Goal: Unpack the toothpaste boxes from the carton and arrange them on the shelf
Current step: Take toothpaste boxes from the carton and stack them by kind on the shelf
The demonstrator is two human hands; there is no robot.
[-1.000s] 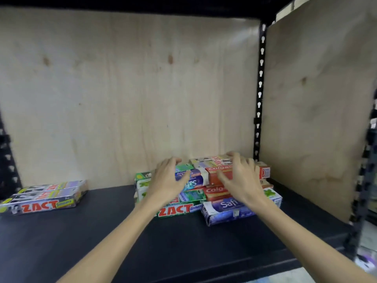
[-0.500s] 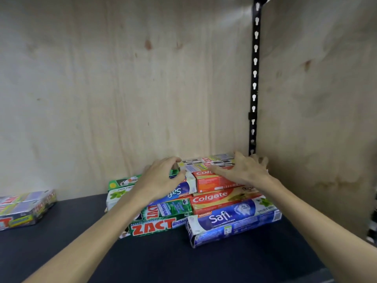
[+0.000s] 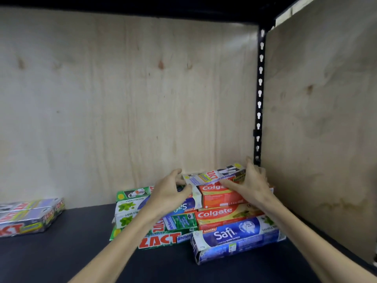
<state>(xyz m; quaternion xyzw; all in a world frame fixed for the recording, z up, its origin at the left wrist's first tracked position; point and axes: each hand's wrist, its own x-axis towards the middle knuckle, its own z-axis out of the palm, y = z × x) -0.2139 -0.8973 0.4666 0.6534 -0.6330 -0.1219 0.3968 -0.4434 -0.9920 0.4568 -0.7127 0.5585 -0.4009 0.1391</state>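
Note:
A pile of toothpaste boxes sits at the back right of the dark shelf (image 3: 61,258). In front lie a blue Safi box (image 3: 236,237) and a green Zact box (image 3: 161,240), with red Colgate boxes (image 3: 216,213) behind them. On top of the pile lies a silver Zact box (image 3: 212,175). My left hand (image 3: 169,193) pinches its left end with thumb and fingers. My right hand (image 3: 251,184) grips its right end, thumb under the front edge, fingers behind. The carton is out of view.
Two silver Zact boxes (image 3: 26,217) lie stacked at the shelf's far left. Plywood panels (image 3: 122,99) close the back and right side. A black slotted upright (image 3: 259,94) stands in the back right corner. The shelf above (image 3: 142,7) runs overhead.
The camera has tilted up a little. Both hands have shifted onto the ends of the silver Zact box on top of the pile, which now sits slightly raised at its right end.

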